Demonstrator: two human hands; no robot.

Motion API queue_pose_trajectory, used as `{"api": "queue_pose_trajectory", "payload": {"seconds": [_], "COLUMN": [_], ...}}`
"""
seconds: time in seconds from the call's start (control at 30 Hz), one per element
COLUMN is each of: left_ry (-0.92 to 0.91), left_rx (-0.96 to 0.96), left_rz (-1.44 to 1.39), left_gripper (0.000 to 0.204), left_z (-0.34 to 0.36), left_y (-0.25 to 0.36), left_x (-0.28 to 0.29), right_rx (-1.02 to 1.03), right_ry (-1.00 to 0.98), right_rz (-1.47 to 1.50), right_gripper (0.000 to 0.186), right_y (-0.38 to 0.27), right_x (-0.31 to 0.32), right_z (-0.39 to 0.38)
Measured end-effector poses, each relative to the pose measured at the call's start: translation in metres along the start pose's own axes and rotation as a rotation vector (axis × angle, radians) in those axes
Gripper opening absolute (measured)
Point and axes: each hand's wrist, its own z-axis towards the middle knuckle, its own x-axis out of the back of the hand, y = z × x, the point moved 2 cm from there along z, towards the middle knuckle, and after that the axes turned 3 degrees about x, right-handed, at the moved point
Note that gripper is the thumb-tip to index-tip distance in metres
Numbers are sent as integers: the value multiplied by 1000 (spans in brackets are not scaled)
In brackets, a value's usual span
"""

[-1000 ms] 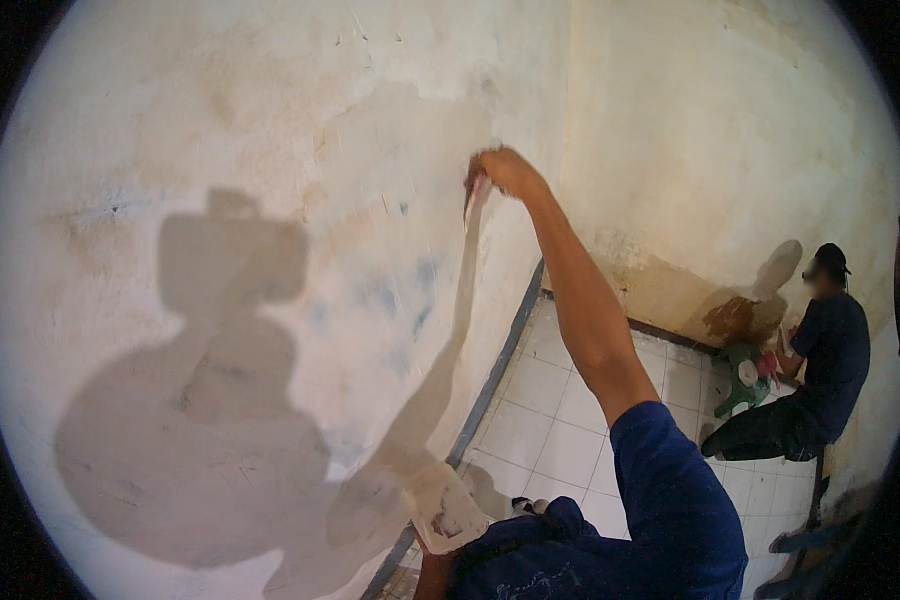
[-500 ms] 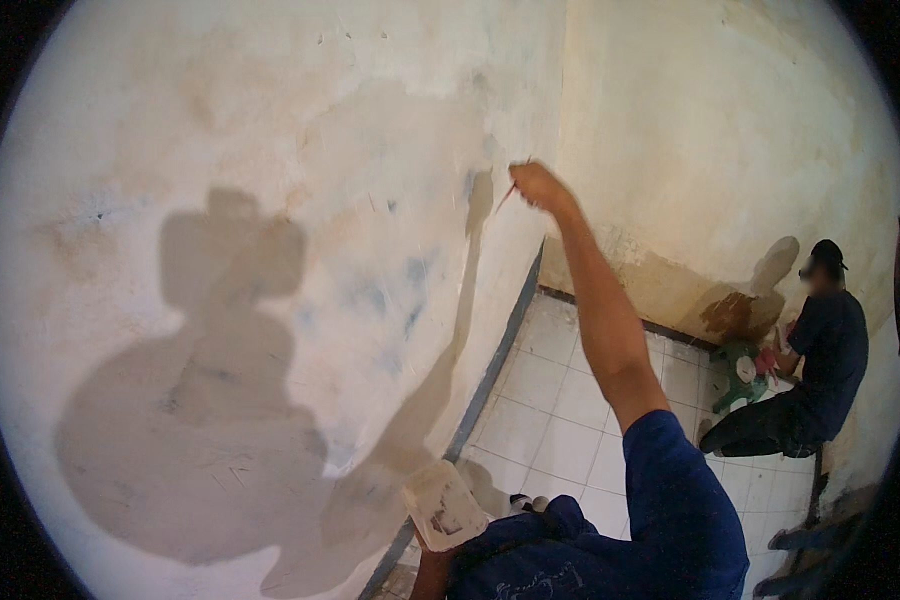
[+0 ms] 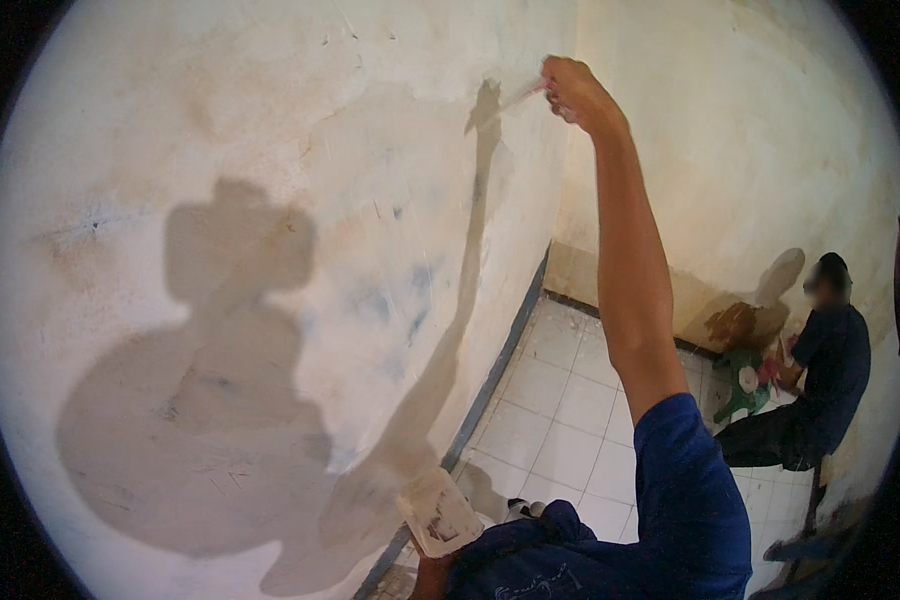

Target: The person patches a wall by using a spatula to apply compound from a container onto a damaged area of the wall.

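Observation:
My right arm stretches far up toward the wall (image 3: 370, 250). My right hand (image 3: 577, 90) is closed round the reddish end of a thin, flat scraper (image 3: 522, 97). Its pale end points left toward the wall, blurred by motion; whether it touches the surface I cannot tell. Down at the lower middle, my left hand (image 3: 430, 568) holds a pale rectangular plastic tub (image 3: 442, 515) from beneath. Dark smears mark the tub's inside, and the left fingers are mostly hidden behind it. The wall is patchy, with grey-blue stains and a damp-looking area.
A second wall (image 3: 730, 130) meets the first at a corner. A person (image 3: 830, 360) in dark clothes sits low at the right beside a green stool (image 3: 742, 385). White floor tiles (image 3: 560, 410) lie below, along a dark skirting strip (image 3: 500, 360).
My right hand has risen and shifted slightly right with the scraper, which now points left rather than down. The left hand and tub have barely moved.

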Motion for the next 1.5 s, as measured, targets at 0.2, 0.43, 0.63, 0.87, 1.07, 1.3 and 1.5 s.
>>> {"api": "queue_pose_trajectory", "payload": {"seconds": [0.2, 0.43, 0.63, 0.87, 1.07, 1.3, 1.5], "left_ry": [-2, 2, 10, 8, 19, 42, 50], "left_rx": [10, 14, 16, 6, -1, 3, 12], "left_rz": [-10, -2, -12, -31, -56, -122, -127], "left_gripper": [58, 59, 59, 59, 60, 60, 61], "left_z": [0, -3, -6, -13, -14, -10, -9], "left_y": [-2, 5, 10, 8, 9, 2, 1], "left_x": [-4, -5, -9, -11, -10, -14, -5], "right_rx": [32, 169, 41, -70, -137, 138, -146], "right_ry": [-60, -208, 39, 27, -151, -187, 31], "right_rz": [-413, -552, -27, -87, -189, -175, 45], "right_gripper": [39, 33, 20, 23, 29, 26, 22], "right_y": [130, 139, -24, 18, 146, 69, 13], "right_x": [-31, -110, -64, 8, -28, -44, 4], "right_z": [-42, -40, 14, -3, 5, 30, 6]}}
